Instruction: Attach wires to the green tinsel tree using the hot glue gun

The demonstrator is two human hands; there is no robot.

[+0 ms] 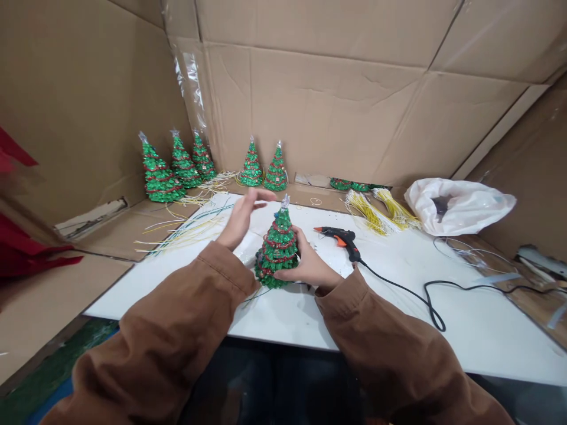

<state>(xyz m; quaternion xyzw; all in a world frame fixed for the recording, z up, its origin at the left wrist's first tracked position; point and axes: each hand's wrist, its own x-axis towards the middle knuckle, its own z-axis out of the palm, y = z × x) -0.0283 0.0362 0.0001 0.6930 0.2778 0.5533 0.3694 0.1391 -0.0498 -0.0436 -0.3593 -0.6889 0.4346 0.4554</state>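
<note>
Tree (280, 245) is standing roughly upright at centre, on the white table (487, 330); star (285, 203) and red garland (283, 228) are already sitting on it. Right hand (315, 267) is clasping its side, thumb in front; left hand (239, 222) is hanging open at eleven o'clock, fingers loosely curved, apparently holding nothing. Five more trees (160, 177), also starred and garlanded, are standing at ten and twelve. Whatever is remaining on this one isn't showing. Glue gun (343, 237) is lying at three, cord (394, 281) trailing toward four; wire bundles (370, 213) are lying at two, loose wires (195, 223) at ten. Bag (473, 206) is slumping beyond the gun; cardboard walls (345, 112) are enclosing everything.
</note>
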